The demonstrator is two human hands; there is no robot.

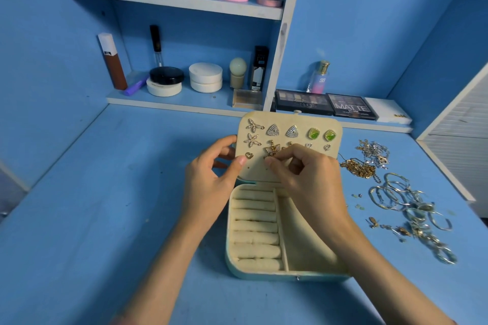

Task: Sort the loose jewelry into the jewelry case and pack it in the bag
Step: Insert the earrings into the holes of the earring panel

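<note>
- The jewelry case sits open on the blue surface, centre and near me. Its lid panel stands upright at the far side so the stud holes face forward.
- My left hand grips the panel's left edge, thumb on the front and the other fingers behind. I judge this braces it against the push of a post.
- My right hand has its fingers narrow, pinching at the lower edge of the gold star earring, apparently seating it. A second gold piece peeks above that hand, mostly hidden.
- On the panel I count two silver starfish studs, two triangular studs, two green stone studs, two small silver hearts and one gold heart. Pairs sit side by side or stacked.
- In the base I count about seven ring rolls on the left, with no rings in them, and one open compartment on the right.
- Still loose on the right are one gold chain, a silver chain tangle and overlapping hoops, too tangled to count.
- No bag is in view.
</note>
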